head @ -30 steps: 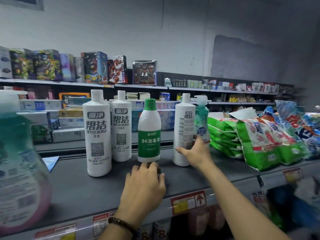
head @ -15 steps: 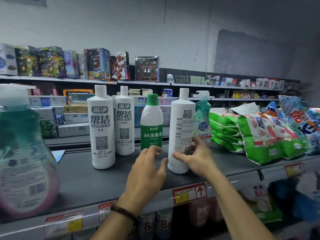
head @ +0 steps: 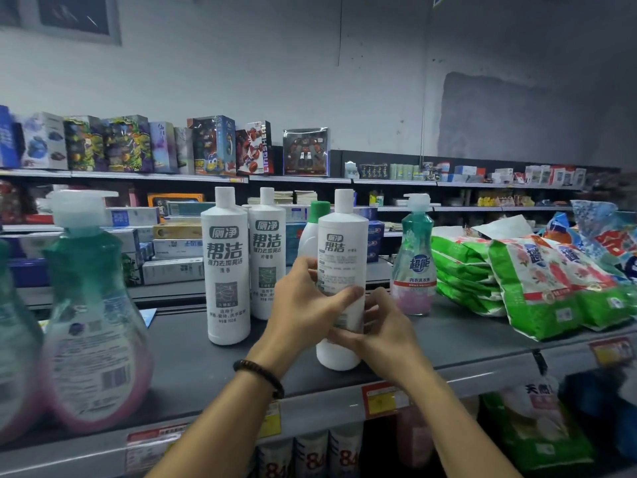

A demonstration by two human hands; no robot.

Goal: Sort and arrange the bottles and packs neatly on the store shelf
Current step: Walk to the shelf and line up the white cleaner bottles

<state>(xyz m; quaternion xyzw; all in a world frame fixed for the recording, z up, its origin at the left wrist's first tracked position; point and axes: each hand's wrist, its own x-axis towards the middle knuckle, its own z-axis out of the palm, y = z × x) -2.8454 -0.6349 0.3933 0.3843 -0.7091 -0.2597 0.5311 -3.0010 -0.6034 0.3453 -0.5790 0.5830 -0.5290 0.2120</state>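
Observation:
Both my hands hold a tall white bottle [head: 341,257] that stands near the front edge of the grey shelf [head: 193,367]. My left hand [head: 303,305] grips its left side with the thumb across the label. My right hand [head: 382,329] wraps its lower right side. Behind it the green-capped white bottle [head: 315,222] is mostly hidden. Two more tall white bottles [head: 225,267] [head: 267,250] stand upright to the left. A teal-and-pink pump bottle [head: 415,257] stands to the right, beside green packs [head: 537,284].
Large pump bottles [head: 93,322] loom close at the left edge of the shelf. Blue packs [head: 606,236] lie at the far right. Price tags run along the shelf lip [head: 382,398]. More bottles and packs sit on the shelf below. Toy boxes [head: 213,146] line the far aisle.
The tall white bottle has come forward to the shelf's front, in front of the green-capped bottle. My left hand rose from the shelf and took hold of it alongside my right hand.

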